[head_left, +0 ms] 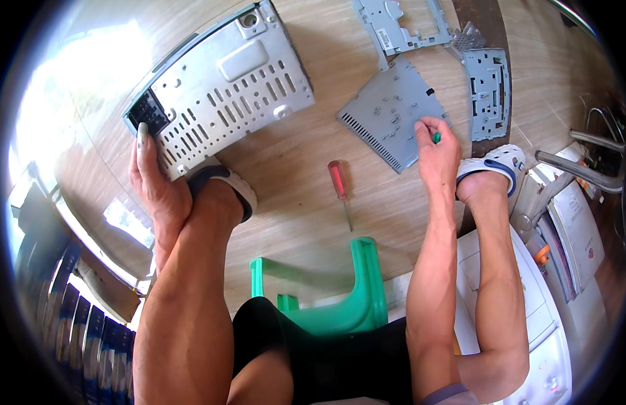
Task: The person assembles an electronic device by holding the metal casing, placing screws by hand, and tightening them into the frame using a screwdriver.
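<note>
- Silver perforated sheet-metal chassis box [225, 84] is what the left hand [154, 179] steadies on the wood-grain floor [306, 189]: fingers stretched nearly flat up the near-left corner, fingertip at the black connector block [149, 111], more a press than a grip.
- Right hand [438, 152] is curled around a small green-handled tool [436, 138], fingers closed on it, tip hidden. It sits on the near-right corner of a flat grey metal cover plate [394, 111].
- Progress, as I read it: teardown is well along. The cover plate is off, and two more grey stamped metal frames [488, 91] lie just beyond the right hand, loose and apart from the box.
- What's left looks like the chassis box itself, still in one piece.
- Chassis long axis runs diagonally, from the left hand's fingertips up and away to the right; connector end points back toward that hand.
- Red-handled screwdriver [340, 189] lies untouched between both hands, nearer the right, shaft pointing back toward the green plastic stool [353, 297].
</note>
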A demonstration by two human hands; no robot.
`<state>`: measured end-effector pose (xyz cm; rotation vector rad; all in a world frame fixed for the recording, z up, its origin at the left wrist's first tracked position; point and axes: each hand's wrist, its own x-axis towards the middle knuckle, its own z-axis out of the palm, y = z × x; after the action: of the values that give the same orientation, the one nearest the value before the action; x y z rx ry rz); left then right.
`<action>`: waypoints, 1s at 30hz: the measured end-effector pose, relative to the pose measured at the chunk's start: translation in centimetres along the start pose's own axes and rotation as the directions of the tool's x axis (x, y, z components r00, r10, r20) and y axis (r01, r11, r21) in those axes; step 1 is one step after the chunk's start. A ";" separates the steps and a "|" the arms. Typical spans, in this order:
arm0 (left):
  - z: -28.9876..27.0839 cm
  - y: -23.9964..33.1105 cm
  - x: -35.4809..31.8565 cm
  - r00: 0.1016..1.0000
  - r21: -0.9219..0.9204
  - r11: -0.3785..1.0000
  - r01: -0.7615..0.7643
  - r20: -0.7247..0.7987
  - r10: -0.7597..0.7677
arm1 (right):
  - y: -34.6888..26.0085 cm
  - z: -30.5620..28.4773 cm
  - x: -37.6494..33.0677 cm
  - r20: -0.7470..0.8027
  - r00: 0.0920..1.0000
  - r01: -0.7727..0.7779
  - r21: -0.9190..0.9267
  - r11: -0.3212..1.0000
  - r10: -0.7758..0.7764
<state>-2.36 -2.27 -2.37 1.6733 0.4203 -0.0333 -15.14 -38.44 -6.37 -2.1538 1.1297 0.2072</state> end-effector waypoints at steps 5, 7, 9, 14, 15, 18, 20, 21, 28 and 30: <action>0.2 -0.1 0.1 1.000 0.001 1.000 0.005 0.031 -0.005 | -0.6 -0.2 -0.3 -0.017 0.999 0.039 -0.045 0.998 -0.039; 0.5 0.8 0.0 0.990 -0.166 0.976 0.138 0.044 -0.132 | -1.0 -0.2 -0.5 -0.033 0.998 0.052 -0.076 0.996 -0.054; 0.6 1.2 -0.1 0.992 -0.164 0.979 0.122 0.041 -0.116 | -1.1 -0.6 -0.7 -0.058 0.959 0.271 -0.091 0.958 -0.276; 0.3 0.4 0.1 0.992 -0.161 0.979 0.126 0.049 -0.119 | -2.3 0.5 -0.6 0.045 0.926 0.376 -0.193 0.906 -0.375; 0.5 0.4 0.0 0.990 -0.178 0.975 0.135 0.054 -0.127 | -2.3 0.7 -0.6 0.060 0.923 0.383 -0.230 0.895 -0.380; 0.5 0.7 0.1 0.990 -0.189 0.972 0.136 0.053 -0.128 | -2.7 1.1 -0.4 0.085 0.934 0.355 -0.299 0.886 -0.346; 0.3 0.5 0.2 0.990 -0.197 0.971 0.137 0.055 -0.128 | -2.8 1.4 -0.3 0.090 0.934 0.355 -0.311 0.881 -0.345; 0.3 0.6 0.1 0.991 -0.196 0.971 0.135 0.050 -0.128 | -2.9 1.4 -0.3 0.090 0.935 0.352 -0.324 0.878 -0.342; 0.1 0.8 0.1 0.988 -0.210 0.968 0.138 0.102 -0.119 | -1.9 1.5 0.9 0.111 0.934 0.356 -0.259 0.898 -0.338; 0.2 0.3 -0.2 0.986 -0.204 0.968 0.144 0.109 -0.124 | -1.7 0.9 0.9 0.037 0.980 0.197 -0.118 0.973 -0.194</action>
<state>-2.44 -2.53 -2.09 1.4264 0.4487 -0.1631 -13.18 -37.81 -6.58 -2.3469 0.9028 0.2183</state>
